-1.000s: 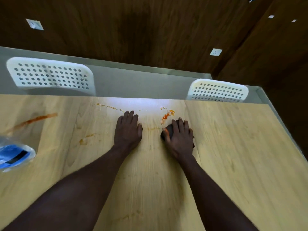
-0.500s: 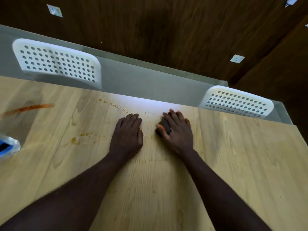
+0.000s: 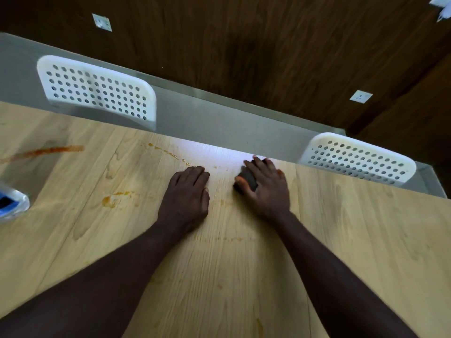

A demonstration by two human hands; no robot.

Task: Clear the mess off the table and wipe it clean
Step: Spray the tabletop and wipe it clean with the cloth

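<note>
so the dark wiping pad [image 3: 247,178] sits near the far edge of the counter [image 3: 341,240], under the right hand [image 3: 267,191]; fingers spread pretty much flat over it and pressing down, thumb against its near end, only a bit of the pad peeking out between thumb and first finger. left hand [image 3: 186,198] is just beside it, palm down on the wood, fingers together and relaxed, holding nothing. sauce is all over: a thin orange drip trail [image 3: 168,152] just beyond the left hand, a blotch [image 3: 109,200] further left, a long red smear [image 3: 48,151] way out left. a clear plastic thing with a blue label [image 3: 11,203] pokes in at the left edge; can't tell what it is. two white holey chairs [image 3: 97,90] [image 3: 358,158] behind the counter; dark wood wall with a socket [image 3: 360,96].
</note>
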